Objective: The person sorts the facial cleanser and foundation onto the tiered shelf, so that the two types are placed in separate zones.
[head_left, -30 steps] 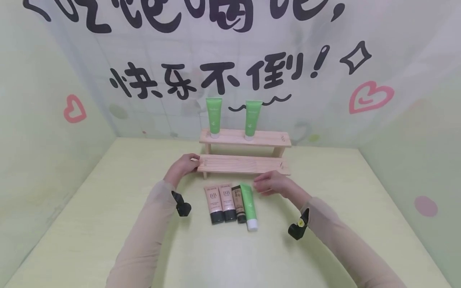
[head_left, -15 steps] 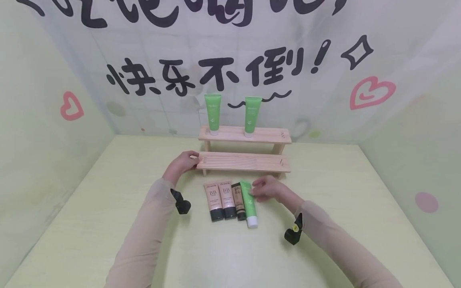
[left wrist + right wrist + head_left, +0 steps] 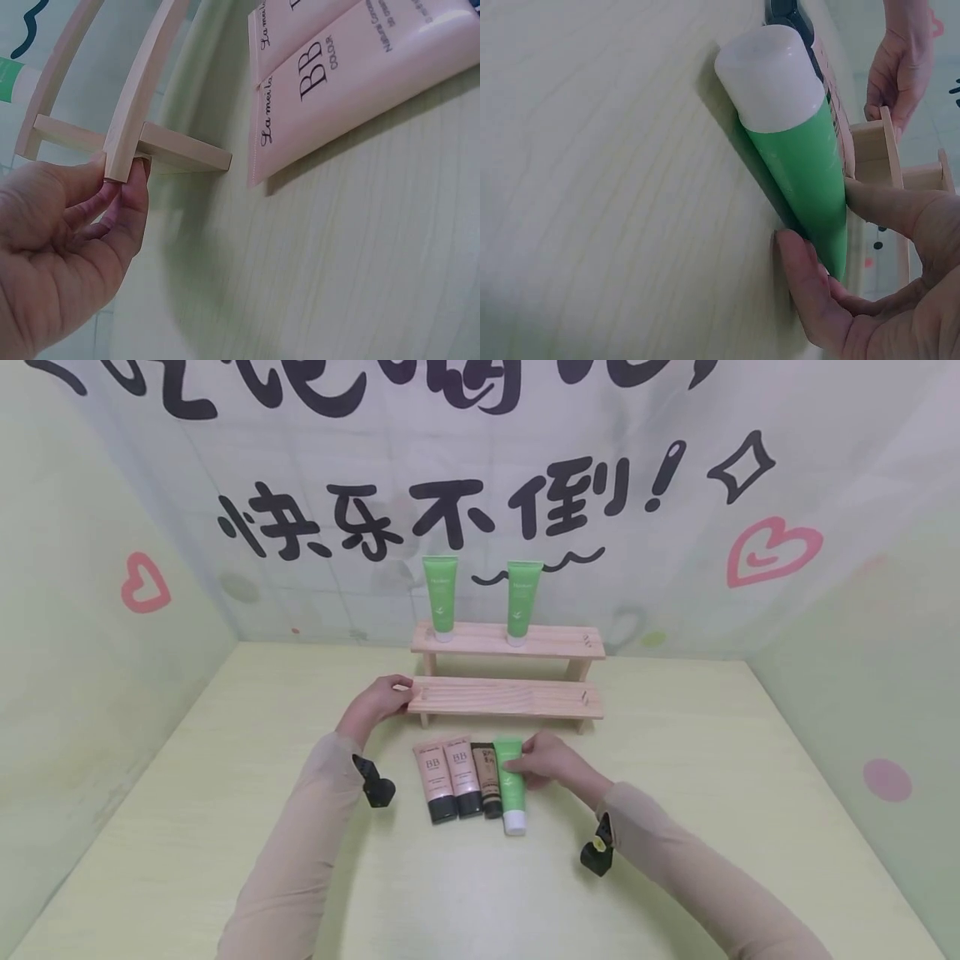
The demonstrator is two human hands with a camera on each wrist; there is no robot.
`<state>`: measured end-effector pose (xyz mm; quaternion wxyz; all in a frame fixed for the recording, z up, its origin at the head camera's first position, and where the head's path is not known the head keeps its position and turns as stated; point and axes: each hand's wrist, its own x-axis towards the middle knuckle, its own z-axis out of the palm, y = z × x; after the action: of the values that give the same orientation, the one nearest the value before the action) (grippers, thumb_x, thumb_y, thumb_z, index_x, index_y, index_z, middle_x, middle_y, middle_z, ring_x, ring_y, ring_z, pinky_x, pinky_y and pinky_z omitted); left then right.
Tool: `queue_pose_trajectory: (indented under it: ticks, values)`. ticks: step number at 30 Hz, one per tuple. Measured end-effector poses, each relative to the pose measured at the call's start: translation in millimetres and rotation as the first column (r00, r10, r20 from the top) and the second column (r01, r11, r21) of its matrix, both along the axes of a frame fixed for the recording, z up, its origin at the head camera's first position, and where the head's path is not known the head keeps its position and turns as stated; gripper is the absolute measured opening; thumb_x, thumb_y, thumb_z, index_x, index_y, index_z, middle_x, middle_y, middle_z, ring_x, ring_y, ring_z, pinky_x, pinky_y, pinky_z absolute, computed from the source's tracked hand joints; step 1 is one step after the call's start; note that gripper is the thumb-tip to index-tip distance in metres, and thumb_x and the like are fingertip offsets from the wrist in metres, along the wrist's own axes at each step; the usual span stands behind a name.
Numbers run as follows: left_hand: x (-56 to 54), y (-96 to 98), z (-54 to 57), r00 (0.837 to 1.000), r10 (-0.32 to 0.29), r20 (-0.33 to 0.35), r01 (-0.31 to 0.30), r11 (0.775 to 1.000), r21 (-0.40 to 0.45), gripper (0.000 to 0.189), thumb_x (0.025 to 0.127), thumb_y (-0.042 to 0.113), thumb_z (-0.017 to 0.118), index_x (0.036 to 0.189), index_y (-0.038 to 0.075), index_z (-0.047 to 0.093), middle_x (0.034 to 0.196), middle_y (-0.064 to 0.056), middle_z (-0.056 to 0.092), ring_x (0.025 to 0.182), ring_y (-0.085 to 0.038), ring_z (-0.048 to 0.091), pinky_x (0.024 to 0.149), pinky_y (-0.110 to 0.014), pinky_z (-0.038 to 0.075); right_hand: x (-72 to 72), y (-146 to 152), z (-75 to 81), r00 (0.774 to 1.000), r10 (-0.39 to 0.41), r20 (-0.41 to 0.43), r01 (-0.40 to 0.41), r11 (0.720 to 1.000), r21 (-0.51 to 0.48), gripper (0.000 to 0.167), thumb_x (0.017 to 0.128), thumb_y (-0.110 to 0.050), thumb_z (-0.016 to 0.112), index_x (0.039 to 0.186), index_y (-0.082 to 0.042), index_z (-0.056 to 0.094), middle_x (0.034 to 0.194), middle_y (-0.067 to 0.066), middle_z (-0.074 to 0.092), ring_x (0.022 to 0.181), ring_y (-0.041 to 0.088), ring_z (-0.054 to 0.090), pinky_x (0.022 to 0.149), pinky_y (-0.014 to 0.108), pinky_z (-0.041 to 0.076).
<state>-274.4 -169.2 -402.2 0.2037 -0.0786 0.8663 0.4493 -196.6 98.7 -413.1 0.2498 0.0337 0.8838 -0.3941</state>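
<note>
My left hand (image 3: 387, 695) pinches the left end of the lower board of a two-step wooden display shelf (image 3: 506, 697), thumb above and fingers beneath in the left wrist view. With thumb on one side and fingers on the other, my right hand (image 3: 551, 758) grips a green squeeze tube (image 3: 795, 165) with a white cap, lying on the table, cap towards me. Lying to its left are a slim brown tube (image 3: 487, 772) and two pink BB cream tubes (image 3: 460, 768), all black-capped. Two more green tubes, one at the left (image 3: 441, 597) and one mid-board (image 3: 522, 602), stand on the upper step.
The pale wood-grain table (image 3: 480, 893) runs back to a printed wall sheet (image 3: 337, 593) close behind the shelf. Side panels (image 3: 855, 693) bound the table left and right. A black wrist camera (image 3: 597, 856) hangs below each sleeve.
My right hand has moved left from beside the green tube and taken hold of it. The lying tubes have shifted slightly left together. My left hand stays on the shelf end.
</note>
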Motion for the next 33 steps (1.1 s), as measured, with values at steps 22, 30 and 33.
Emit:
queue_pose_trajectory:
  ticks: [22,30,33]
  values:
    - [-0.9,1.4,-4.5,1.0,0.011,0.014,-0.011,1.0,0.015,0.042,0.097,0.02,0.043,0.135,0.005,0.04,0.126,-0.017,0.05,0.092,-0.015,0.054,0.086,-0.028,0.047,3.9,3.4,-8.5,0.999,-0.023,0.025,0.026,0.991,-0.13,0.044,0.08,-0.016,0.068,0.111,0.006,0.046,0.1,0.02,0.059,0.069,0.021,0.063,0.057,0.029,0.055]
    - [-1.0,0.4,-3.0,1.0,0.023,0.016,-0.023,0.999,0.035,0.041,0.096,0.018,0.042,0.135,0.004,0.039,0.121,-0.016,0.05,0.086,-0.014,0.052,0.083,-0.027,0.047,-4.8,18.7,-2.7,0.999,0.038,0.006,-0.036,0.983,-0.18,0.054,0.08,-0.018,0.068,0.122,0.007,0.045,0.107,0.021,0.057,0.077,0.022,0.063,0.063,0.032,0.056]
    - [-1.5,-0.3,-0.3,1.0,0.023,0.019,-0.023,0.999,0.041,0.042,0.097,0.018,0.042,0.136,0.004,0.039,0.121,-0.016,0.049,0.086,-0.014,0.052,0.082,-0.026,0.047,-8.9,22.0,1.6,0.999,0.049,0.001,-0.047,0.976,-0.213,0.054,0.081,-0.016,0.068,0.123,0.007,0.043,0.111,0.022,0.055,0.08,0.022,0.063,0.065,0.033,0.056]
